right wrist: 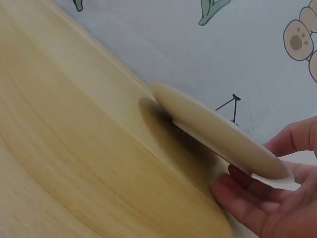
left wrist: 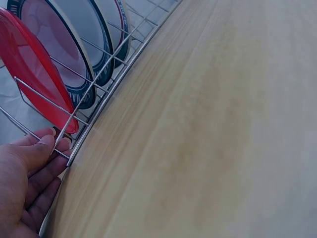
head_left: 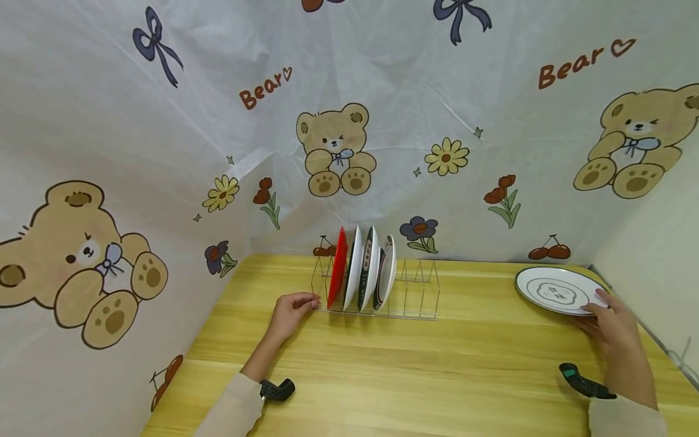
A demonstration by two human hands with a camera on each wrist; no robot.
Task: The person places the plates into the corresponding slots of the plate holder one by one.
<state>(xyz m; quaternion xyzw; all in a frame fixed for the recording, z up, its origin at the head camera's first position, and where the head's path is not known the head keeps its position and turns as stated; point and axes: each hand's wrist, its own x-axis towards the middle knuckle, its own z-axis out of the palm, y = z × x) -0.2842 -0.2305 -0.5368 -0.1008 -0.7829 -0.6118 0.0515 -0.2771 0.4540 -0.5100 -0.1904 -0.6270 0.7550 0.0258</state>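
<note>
At the table's right, my right hand [head_left: 614, 321] grips the near edge of a white plate [head_left: 557, 290] with a dark rim and line drawing. Seen in the right wrist view, the plate [right wrist: 218, 131] is tilted above the table, thumb on top and fingers [right wrist: 242, 193] beneath. My left hand [head_left: 289, 315] pinches the left end of a wire dish rack [head_left: 412, 317], as the left wrist view shows at its corner wires. Upright in the rack stand a red plate [head_left: 337, 270] at the left and several white plates [head_left: 368, 270] with dark patterned rims beside it.
The rack's right-hand slots hold no plates. A yellow wood-grain table [head_left: 437, 376] lies under everything. Behind and to the left hangs a white cloth [head_left: 393, 121] printed with bears and flowers. A pale wall [head_left: 655, 267] borders the right side, with a thin cord [head_left: 682, 358] near it.
</note>
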